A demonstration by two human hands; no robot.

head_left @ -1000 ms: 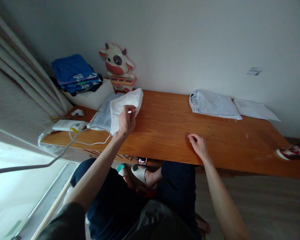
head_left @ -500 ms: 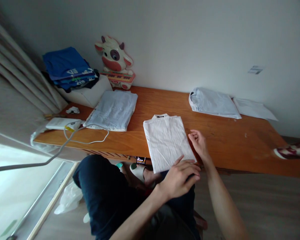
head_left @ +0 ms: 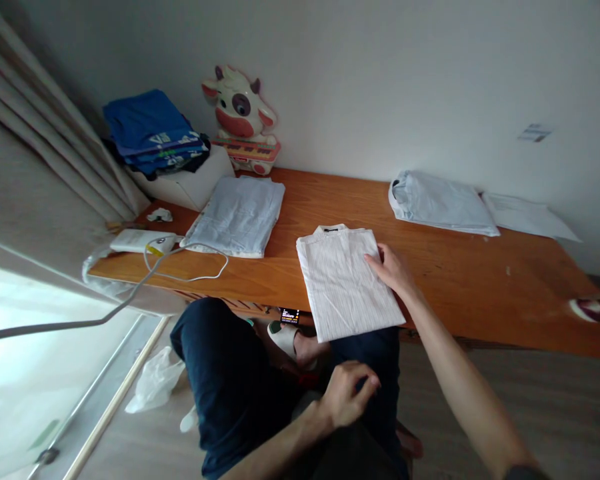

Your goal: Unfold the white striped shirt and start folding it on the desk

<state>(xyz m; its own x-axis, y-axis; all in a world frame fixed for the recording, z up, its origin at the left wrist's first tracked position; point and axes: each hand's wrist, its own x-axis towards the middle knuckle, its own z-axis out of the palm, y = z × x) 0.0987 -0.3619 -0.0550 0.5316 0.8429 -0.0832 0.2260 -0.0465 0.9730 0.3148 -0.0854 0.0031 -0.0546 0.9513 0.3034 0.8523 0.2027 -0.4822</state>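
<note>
A folded white shirt (head_left: 347,280) with fine stripes lies on the wooden tabletop, collar at the far side. Its near end reaches past the table's front edge, over my knee. At the shirt's right edge is my right hand (head_left: 393,270), thumb on top of the cloth and fingers closed along the side; the fingertips are partly hidden. My left hand (head_left: 349,393) hovers over my lap, apart from the shirt, fingers curled in loosely with nothing visible in them.
Left on the wooden table (head_left: 325,193) lies a folded light-blue garment (head_left: 240,217), near a white device with a cable (head_left: 143,241). Blue clothes (head_left: 153,130) are stacked on a white box (head_left: 195,187) by a cow toy keyboard (head_left: 243,120). Another folded garment (head_left: 440,203) lies back right.
My left hand has drawn back from the shirt's near end toward my lap and curled up. My right hand has moved onto the shirt's right edge. The view has shifted slightly.
</note>
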